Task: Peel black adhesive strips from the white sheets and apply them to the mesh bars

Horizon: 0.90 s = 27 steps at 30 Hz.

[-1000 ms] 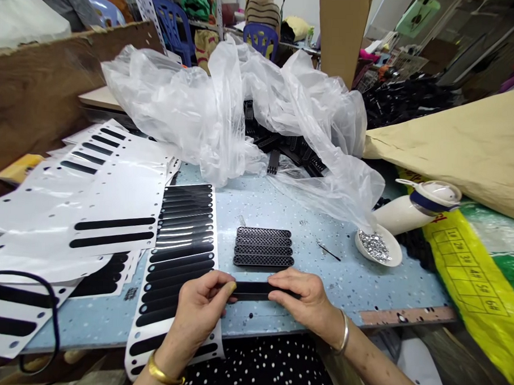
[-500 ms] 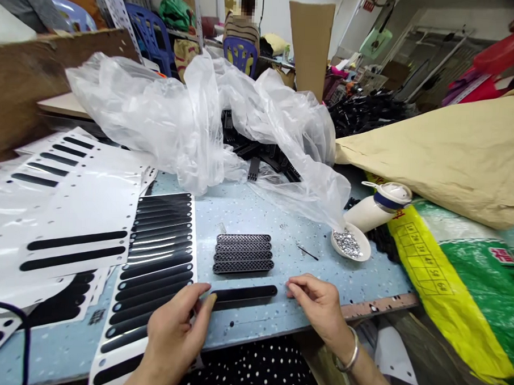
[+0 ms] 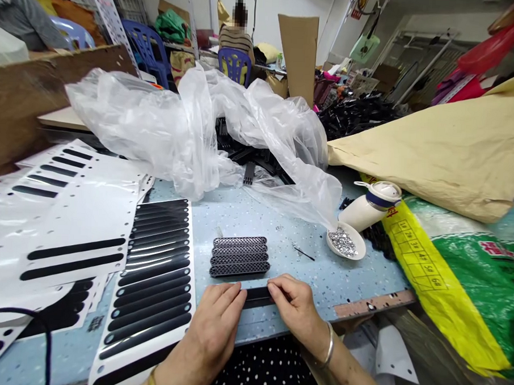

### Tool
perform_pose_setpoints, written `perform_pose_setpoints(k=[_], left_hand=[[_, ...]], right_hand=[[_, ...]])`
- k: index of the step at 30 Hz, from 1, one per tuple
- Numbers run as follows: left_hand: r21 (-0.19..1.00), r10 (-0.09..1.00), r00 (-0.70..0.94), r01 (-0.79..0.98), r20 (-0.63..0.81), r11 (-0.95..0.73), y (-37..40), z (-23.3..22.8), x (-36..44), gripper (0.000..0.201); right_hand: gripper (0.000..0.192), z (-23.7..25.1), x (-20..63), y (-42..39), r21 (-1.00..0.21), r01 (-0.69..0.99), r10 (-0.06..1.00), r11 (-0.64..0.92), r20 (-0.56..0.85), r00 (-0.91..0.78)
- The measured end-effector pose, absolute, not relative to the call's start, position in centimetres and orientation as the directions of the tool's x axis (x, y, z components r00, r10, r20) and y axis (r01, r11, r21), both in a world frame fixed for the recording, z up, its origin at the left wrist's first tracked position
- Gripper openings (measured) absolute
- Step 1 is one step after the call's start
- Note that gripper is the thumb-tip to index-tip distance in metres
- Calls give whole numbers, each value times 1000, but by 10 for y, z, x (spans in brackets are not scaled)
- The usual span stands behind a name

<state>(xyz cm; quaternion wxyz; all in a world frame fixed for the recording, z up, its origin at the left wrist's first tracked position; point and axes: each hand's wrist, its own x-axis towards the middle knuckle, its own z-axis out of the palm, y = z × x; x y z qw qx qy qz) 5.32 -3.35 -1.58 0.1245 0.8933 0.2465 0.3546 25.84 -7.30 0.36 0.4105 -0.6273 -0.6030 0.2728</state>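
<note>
Both hands bear on one black strip [image 3: 257, 295] at the near edge of the blue speckled table [image 3: 364, 276]: the left hand [image 3: 217, 321] lies flat over its left end with fingers extended, pressing rather than closed around it, and the right hand [image 3: 292, 307] pinches its right end between thumb and fingertips. Only the short middle section of the strip shows between the two hands; it lies flat on the table surface, just nearer than a neat stack of black mesh pieces [image 3: 240, 256], apart from them. To the left, touching the left hand's side, lies a white backing sheet [image 3: 151, 278] carrying rows of similar black strips, with more such sheets [image 3: 68, 218] spread further left. Far of the work sits a crumpled clear plastic bag [image 3: 191, 127] over loose black parts. To the right stand a small white dish of silver bits [image 3: 346, 242] and a white bottle [image 3: 373, 203] lying on its side. Judged by its look, the strip is thin, light and flexible, likely adhesive-backed and prone to creasing; it is best taken at both ends and kept taut.
</note>
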Motion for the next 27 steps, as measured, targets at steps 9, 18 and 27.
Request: perform_pose_setpoints(k=[9, 18, 27], left_hand=[[384, 569, 669, 424, 478, -820, -32, -7, 66, 41], [451, 602, 587, 401, 541, -797, -31, 3, 74, 30], [472, 630, 567, 420, 530, -775, -30, 4, 74, 28]], right_hand=[[27, 5, 254, -72, -842, 529, 973, 106, 197, 118], [10, 1, 258, -73, -868, 491, 983, 71, 144, 112], [31, 8, 261, -76, -868, 497, 998, 19, 44, 40]])
